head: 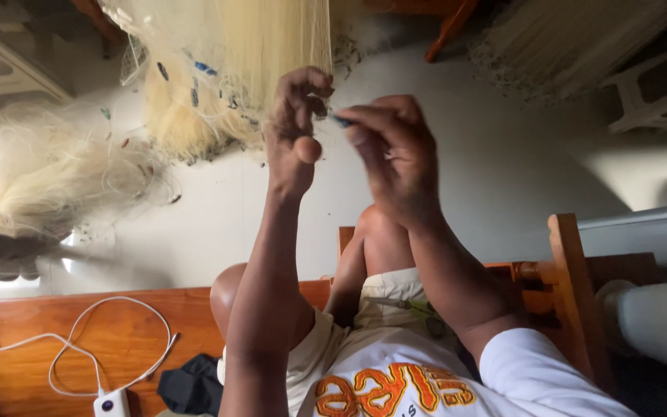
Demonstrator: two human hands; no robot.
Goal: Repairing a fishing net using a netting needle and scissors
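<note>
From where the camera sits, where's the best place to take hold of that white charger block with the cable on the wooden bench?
Grip the white charger block by its two flat sides, coming from above. It lies flat on the wooden bench, and the white cable loops off its top end, so the sides look free. Part of it is cut off by the frame.

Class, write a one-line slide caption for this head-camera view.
Left hand gathers pale fishing net while right hand pinches a small blue tool beside it, above a wooden bench.

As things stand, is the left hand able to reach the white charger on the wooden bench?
Probably yes. The left hand is raised at the pale net, but nothing visibly blocks the way down to the white charger on the wooden bench.
</note>
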